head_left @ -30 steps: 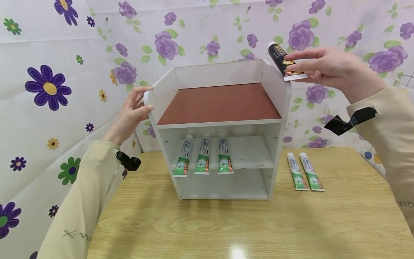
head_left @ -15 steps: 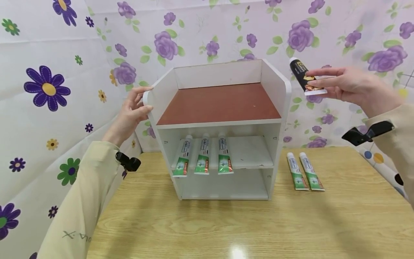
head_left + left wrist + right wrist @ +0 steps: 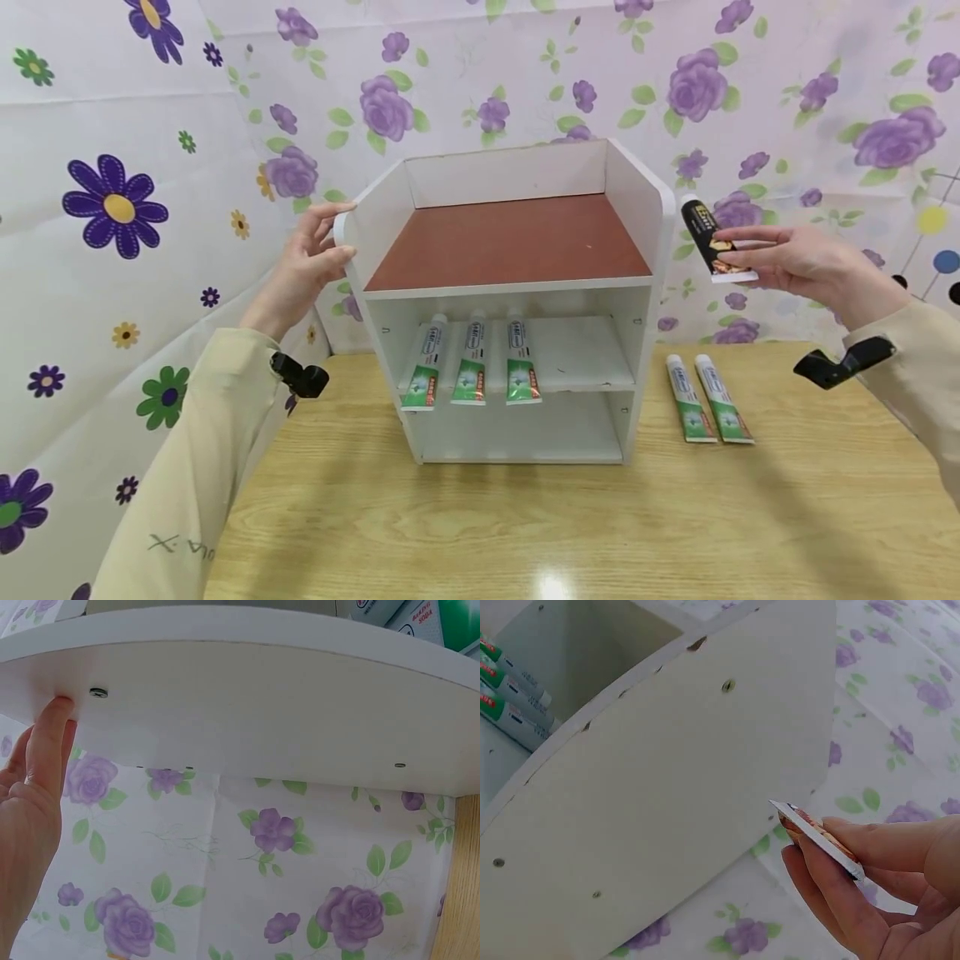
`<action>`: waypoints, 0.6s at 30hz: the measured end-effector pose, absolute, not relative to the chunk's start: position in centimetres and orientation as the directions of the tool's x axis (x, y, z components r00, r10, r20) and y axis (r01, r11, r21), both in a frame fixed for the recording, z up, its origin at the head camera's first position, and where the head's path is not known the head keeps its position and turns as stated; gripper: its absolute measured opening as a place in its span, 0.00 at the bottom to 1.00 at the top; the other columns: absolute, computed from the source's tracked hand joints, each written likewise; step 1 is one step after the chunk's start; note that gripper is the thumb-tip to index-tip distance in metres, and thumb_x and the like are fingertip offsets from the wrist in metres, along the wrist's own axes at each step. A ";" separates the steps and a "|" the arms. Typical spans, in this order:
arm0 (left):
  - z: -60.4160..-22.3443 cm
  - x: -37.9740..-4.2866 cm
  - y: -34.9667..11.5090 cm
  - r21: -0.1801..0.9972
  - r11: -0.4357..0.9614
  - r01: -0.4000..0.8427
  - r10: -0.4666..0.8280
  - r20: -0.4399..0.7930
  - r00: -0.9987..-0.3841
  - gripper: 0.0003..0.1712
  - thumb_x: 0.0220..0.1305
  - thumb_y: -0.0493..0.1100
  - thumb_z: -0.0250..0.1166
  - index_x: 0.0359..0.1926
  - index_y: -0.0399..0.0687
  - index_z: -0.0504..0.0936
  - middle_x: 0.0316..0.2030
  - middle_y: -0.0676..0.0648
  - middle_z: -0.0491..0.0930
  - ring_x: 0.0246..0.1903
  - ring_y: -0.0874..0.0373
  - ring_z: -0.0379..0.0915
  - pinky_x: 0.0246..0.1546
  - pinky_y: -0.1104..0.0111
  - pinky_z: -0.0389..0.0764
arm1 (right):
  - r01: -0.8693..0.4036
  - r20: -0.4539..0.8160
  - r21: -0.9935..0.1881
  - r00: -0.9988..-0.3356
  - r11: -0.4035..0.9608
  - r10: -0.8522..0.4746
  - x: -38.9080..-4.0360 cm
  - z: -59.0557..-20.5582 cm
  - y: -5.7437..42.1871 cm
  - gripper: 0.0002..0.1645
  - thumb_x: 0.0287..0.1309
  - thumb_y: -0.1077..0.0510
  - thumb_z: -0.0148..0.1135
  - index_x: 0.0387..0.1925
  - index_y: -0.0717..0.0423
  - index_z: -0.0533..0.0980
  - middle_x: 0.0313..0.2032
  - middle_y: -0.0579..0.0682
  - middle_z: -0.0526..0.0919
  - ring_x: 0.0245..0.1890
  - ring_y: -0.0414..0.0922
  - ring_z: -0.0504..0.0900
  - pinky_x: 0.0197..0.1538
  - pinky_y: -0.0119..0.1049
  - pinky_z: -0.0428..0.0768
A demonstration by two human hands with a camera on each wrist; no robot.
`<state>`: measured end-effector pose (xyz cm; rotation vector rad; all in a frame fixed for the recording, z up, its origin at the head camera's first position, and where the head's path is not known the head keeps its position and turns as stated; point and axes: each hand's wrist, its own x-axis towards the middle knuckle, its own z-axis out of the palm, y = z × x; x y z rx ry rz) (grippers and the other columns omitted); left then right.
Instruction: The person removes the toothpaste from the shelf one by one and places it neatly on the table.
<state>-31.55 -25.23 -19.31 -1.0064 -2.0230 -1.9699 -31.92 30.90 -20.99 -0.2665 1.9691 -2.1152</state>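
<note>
My right hand pinches a black toothpaste tube with gold lettering, in the air to the right of the shelf unit. Its white crimped end points at the camera in the right wrist view. My left hand holds the upper left side panel of the white shelf unit, thumb at the front edge. Fingers lie against the panel's outer face in the left wrist view. Three green-and-white toothpaste tubes lie side by side on the middle shelf, crimped ends jutting over its front edge.
Two more green-and-white tubes lie on the wooden table, right of the unit. The unit's top shelf is reddish brown with raised walls. Flowered cloth hangs behind and at the left.
My right hand has carried the black toothpaste tube right, away from the unit's top right edge, and then down. My left hand stays on the side panel.
</note>
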 end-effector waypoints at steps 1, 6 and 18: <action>-19.3 -31.6 -25.2 0.834 -0.082 0.546 0.357 0.536 -0.765 0.26 0.62 0.31 0.54 0.58 0.56 0.67 0.60 0.43 0.58 0.47 0.52 0.64 0.37 0.66 0.73 | 0.051 -0.031 -0.997 -0.953 -0.056 -0.302 -32.0 -21.5 31.2 0.17 0.57 0.70 0.55 0.40 0.47 0.81 0.39 0.50 0.80 0.37 0.45 0.80 0.42 0.39 0.76; -19.4 -31.7 -25.3 0.829 -0.085 0.553 0.351 0.544 -0.762 0.26 0.62 0.30 0.54 0.58 0.56 0.67 0.59 0.43 0.59 0.47 0.52 0.64 0.37 0.66 0.73 | 0.064 -0.035 -0.995 -0.941 -0.076 -0.337 -32.2 -23.8 32.8 0.19 0.59 0.71 0.52 0.41 0.47 0.80 0.41 0.49 0.79 0.39 0.45 0.79 0.44 0.38 0.75; -19.5 -31.8 -25.1 0.824 -0.087 0.559 0.350 0.551 -0.758 0.25 0.61 0.30 0.54 0.58 0.56 0.67 0.57 0.43 0.60 0.45 0.53 0.64 0.36 0.67 0.73 | 0.106 -0.083 -0.993 -0.941 -0.053 -0.328 -32.2 -30.3 36.1 0.20 0.58 0.71 0.53 0.43 0.45 0.80 0.40 0.48 0.80 0.39 0.44 0.79 0.40 0.39 0.77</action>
